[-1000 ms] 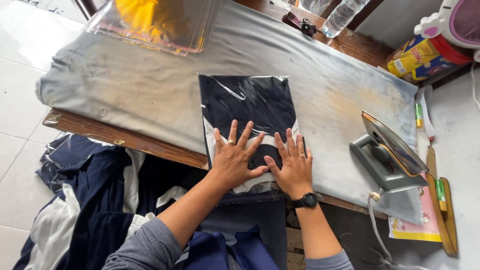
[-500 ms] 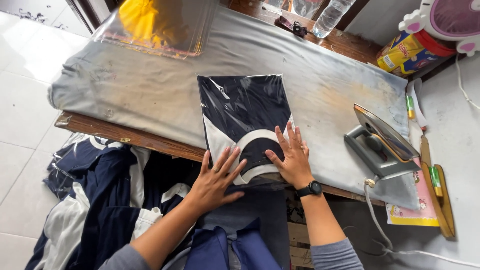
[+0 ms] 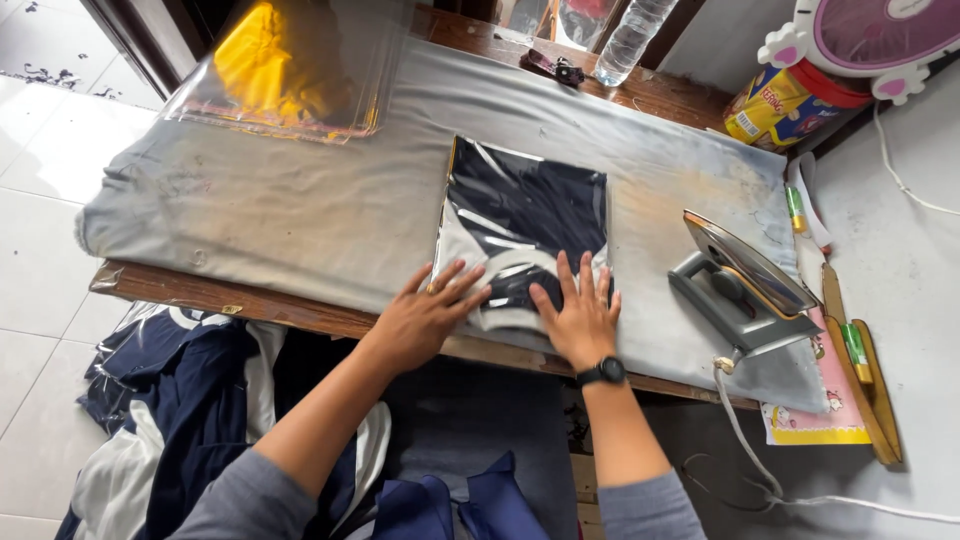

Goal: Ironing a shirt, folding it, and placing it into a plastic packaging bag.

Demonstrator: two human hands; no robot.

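A folded dark navy garment with a white collar, sealed in a clear plastic bag (image 3: 525,215), lies on the grey padded ironing table (image 3: 300,215). My left hand (image 3: 425,315) rests flat at the bag's near left corner, fingers spread. Flat on the near edge of the bag, over the white collar, lies my right hand (image 3: 578,318); a black watch is on that wrist. Neither hand grips anything.
An electric iron (image 3: 745,285) stands tilted to the right of the bag, its cord hanging down. A stack of clear bags with something yellow (image 3: 285,65) is at the far left. A water bottle (image 3: 630,35), a tin (image 3: 785,105) and a pink fan (image 3: 880,40) stand behind. Navy and white clothes (image 3: 190,400) are piled below.
My left hand slid down off the bag to its near left corner. My right hand moved toward the bag's near edge. The view shifted slightly.
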